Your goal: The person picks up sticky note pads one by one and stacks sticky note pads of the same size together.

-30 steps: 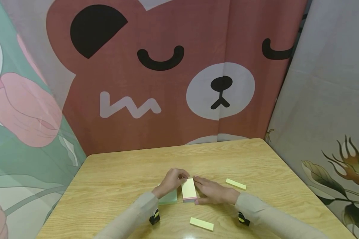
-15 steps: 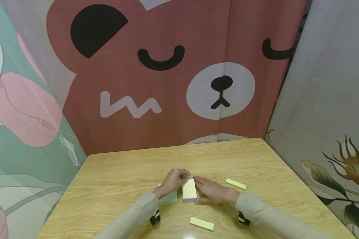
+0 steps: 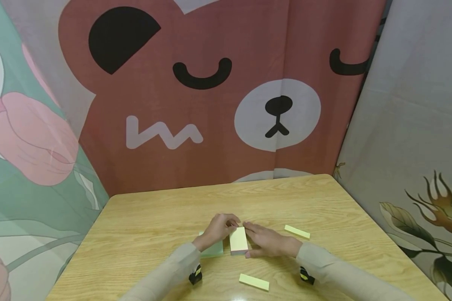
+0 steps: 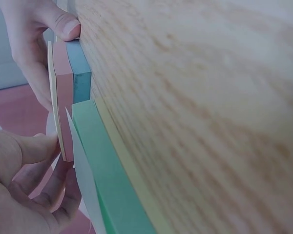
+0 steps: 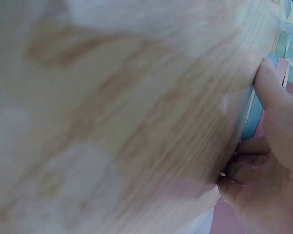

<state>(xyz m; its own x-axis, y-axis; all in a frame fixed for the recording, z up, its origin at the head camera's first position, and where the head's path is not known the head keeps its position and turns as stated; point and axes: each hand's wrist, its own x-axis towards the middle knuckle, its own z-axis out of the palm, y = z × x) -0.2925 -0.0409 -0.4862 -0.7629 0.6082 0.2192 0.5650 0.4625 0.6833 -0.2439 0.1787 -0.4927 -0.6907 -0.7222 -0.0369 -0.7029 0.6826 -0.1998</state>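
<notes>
Near the middle of the table, a yellow sticky note pad (image 3: 238,238) tops a stack. Beneath it, the left wrist view shows a pink sticky note pad (image 4: 63,61) and a blue one (image 4: 82,75) at the bottom. My left hand (image 3: 216,230) pinches the yellow pad at its far left corner, thumb on top and fingers curled past the far end. Alongside the stack's right side lies my right hand (image 3: 269,241), its fingers extended and its thumb at the near corner. A green sticky note pad (image 3: 212,250) lies left of the stack, partly under my left wrist.
A narrow yellow note strip pad (image 3: 254,282) lies nearer me, and a second yellow strip pad (image 3: 297,232) lies beyond my right hand. The wooden table (image 3: 154,225) ends at a bear-print curtain (image 3: 211,163).
The yellow pad has slid slightly toward me with my left hand, covering the pink edge that showed at the stack's near end. My right hand has stayed in place.
</notes>
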